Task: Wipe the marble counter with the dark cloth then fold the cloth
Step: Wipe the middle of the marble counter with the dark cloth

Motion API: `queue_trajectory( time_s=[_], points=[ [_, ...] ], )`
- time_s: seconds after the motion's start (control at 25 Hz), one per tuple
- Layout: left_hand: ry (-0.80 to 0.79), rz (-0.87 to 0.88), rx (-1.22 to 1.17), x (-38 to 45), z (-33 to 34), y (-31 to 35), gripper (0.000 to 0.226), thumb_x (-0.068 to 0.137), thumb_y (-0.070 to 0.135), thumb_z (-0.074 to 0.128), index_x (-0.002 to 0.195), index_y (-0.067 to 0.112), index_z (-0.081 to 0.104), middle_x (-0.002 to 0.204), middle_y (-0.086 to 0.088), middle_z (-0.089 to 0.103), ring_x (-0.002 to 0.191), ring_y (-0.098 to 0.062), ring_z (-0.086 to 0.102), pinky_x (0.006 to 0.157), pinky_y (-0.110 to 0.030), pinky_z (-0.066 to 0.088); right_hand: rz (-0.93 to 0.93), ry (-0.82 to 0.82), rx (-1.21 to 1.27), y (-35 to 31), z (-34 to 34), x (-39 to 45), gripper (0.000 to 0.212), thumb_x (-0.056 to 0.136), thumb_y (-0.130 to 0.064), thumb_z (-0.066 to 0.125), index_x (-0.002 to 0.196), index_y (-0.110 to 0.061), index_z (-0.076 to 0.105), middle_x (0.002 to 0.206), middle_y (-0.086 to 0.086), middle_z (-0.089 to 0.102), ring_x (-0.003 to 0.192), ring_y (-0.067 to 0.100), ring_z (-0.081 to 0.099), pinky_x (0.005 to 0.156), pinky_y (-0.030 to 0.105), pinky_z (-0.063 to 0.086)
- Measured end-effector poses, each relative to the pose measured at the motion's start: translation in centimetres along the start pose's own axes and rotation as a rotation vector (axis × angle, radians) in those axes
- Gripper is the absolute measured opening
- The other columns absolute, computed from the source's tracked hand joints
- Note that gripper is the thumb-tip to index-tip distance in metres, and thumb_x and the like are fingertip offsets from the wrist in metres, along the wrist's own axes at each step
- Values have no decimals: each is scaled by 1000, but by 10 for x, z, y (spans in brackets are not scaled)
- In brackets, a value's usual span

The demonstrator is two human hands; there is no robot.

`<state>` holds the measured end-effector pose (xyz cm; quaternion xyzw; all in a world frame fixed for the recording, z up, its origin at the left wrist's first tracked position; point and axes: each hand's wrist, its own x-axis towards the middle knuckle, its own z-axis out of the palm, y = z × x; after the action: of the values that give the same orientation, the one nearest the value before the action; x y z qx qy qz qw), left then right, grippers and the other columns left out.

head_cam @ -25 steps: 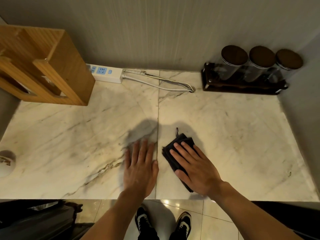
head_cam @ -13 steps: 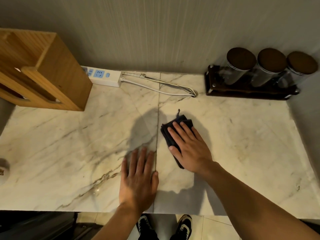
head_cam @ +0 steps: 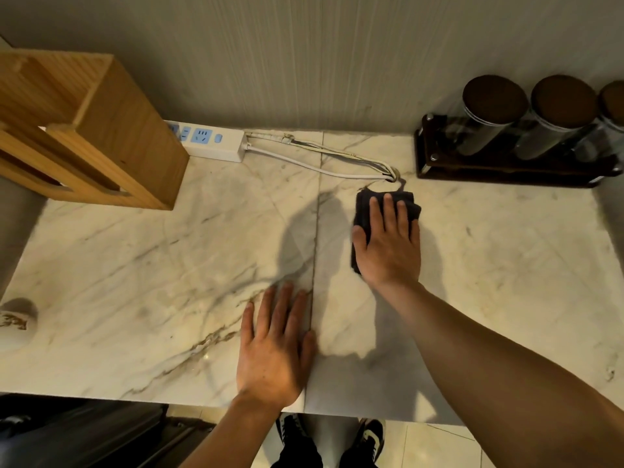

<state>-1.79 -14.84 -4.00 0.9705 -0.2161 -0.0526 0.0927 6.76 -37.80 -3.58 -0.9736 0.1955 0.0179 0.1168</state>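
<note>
Dark cloth [head_cam: 363,211], bunched into a wad, lies on the marble desk [head_cam: 141,265] near the back, just below the cable hole. The right hand [head_cam: 390,244] presses flat on it, fingers together. The left hand [head_cam: 275,346] rests spread on bare marble by the seam. A grey panelled wall rises behind.

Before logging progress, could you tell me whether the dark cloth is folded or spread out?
Folded: the dark cloth is a compact wad under the right hand.
</note>
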Motion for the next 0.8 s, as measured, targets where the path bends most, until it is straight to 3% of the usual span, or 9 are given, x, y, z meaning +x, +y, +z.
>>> queue_trajectory(
  time_s=[0.28,0.52,0.8],
  points=[
    [21,2,-14,0,0,1,57,95,43,31,148,23,30,158,-5,26,147,-26,14,116,-52,15,207,36,19,12,-2,-29,62,97,-49,15,152,-21,7,162,6,6,147,25,-1,118,46,2],
    [-2,-27,29,2,0,1,57,94,46,31,147,25,30,157,-4,28,145,-27,19,116,-51,13,206,11,-13,25,-3,-74,63,97,-51,14,152,-21,7,162,5,5,147,22,-1,118,44,1],
    [-3,-30,75,2,5,1,59,93,48,27,147,24,28,157,-5,30,145,-29,19,116,-51,11,129,74,-16,38,-1,-135,61,97,-48,22,150,-17,22,158,10,23,146,28,14,117,48,11]
  ],
)
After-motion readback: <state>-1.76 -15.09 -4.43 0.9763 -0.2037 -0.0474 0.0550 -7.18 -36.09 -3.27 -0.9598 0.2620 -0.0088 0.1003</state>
